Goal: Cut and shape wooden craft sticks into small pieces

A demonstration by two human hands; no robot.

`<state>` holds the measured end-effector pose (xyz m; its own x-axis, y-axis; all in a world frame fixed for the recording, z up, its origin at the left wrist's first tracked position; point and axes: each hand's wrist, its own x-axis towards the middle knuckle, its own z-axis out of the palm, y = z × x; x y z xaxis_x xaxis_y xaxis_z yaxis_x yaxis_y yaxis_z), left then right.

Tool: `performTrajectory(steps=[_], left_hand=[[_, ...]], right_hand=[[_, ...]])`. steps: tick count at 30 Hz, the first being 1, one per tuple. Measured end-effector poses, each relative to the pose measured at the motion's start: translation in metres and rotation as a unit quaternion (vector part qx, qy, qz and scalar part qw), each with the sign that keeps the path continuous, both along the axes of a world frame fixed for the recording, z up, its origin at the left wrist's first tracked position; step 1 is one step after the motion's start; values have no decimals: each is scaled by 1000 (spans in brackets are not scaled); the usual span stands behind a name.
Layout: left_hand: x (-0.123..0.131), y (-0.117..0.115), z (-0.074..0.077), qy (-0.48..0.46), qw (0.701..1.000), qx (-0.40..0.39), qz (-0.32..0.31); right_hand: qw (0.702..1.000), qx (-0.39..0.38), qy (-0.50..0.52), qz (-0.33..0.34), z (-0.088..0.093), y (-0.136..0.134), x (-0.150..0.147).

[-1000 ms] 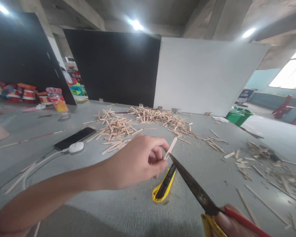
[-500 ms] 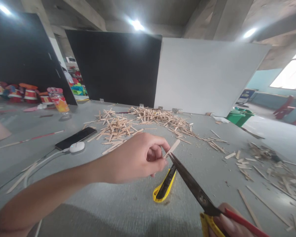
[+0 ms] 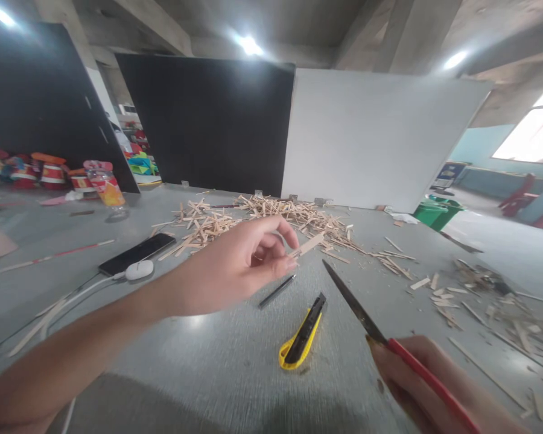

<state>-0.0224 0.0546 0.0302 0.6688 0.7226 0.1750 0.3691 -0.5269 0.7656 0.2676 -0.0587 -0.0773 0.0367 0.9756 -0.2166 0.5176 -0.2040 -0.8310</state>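
My left hand (image 3: 244, 259) hangs above the grey table (image 3: 208, 374) and pinches a short flat wooden stick (image 3: 308, 245) between thumb and fingers. My right hand (image 3: 429, 380) at the lower right grips scissors (image 3: 357, 304) with red handles; the dark blades look closed and point up-left toward the stick, a little apart from it. A yellow and black utility knife (image 3: 302, 334) lies on the table below the hands. Just left of it rests a thin dark rod (image 3: 277, 291).
A large heap of cut wooden sticks (image 3: 271, 220) covers the table's far middle, and more scraps (image 3: 479, 289) lie at the right. A black phone (image 3: 138, 253) and a white charger (image 3: 139, 269) with cable sit at left. A plastic bottle (image 3: 106, 188) stands far left.
My left hand has lifted the stick up and away from the scissor blades. The scissors have dropped back to the right and turned, so their yellow part no longer shows.
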Motion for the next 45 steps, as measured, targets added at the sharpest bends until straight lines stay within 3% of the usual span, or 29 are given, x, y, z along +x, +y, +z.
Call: performTrajectory(steps=[1, 2, 3, 5, 9, 12, 15, 17, 19, 22, 27, 31, 33, 36, 40, 45], left_hand=[[-1, -1, 2, -9, 1000, 0, 0], [-2, -2, 3, -15, 1000, 2, 1], [-2, -2, 4, -18, 1000, 3, 1], [-2, -2, 3, -23, 999, -26, -8], [0, 4, 0, -30, 991, -127, -42], [0, 9, 1, -22, 986, -150, -76], [1, 12, 3, 7, 980, -162, -117], [2, 11, 2, 32, 978, -161, -126], [6, 9, -2, 30, 977, -164, -131], [14, 7, -12, -28, 964, -213, -156], [26, 8, -29, -74, 940, -300, -143], [29, 11, -37, -50, 955, -274, -104], [29, 11, -39, -27, 963, -251, -91], [28, 5, -37, -12, 965, -246, -93], [28, -8, -35, -41, 966, -234, -101], [29, -18, -33, -30, 971, -225, -71]], right_hand=[[999, 5, -47, -4, -2, 9, 3], [987, 22, -158, -13, -6, 18, 6], [964, 42, -263, -17, -10, 27, 11], [926, 57, -373, -14, -22, 41, 23], [915, 70, -396, 43, -47, 51, 49], [892, 175, -411, 64, -58, 50, 53], [858, 272, -429, 72, -60, 48, 34], [861, 276, -408, 125, -57, 45, 15], [877, 232, -353, 228, -53, 39, -5], [878, 185, -336, 285, -48, 28, -25], [899, 195, -307, 243, -54, 23, -30], [893, 182, -384, 150, -65, 36, -22], [908, 181, -361, 109, -64, 41, -17], [934, 157, -308, 90, -57, 42, -11], [940, 100, -303, 121, -48, 35, -6], [956, 168, -223, 90, -24, 31, -5]])
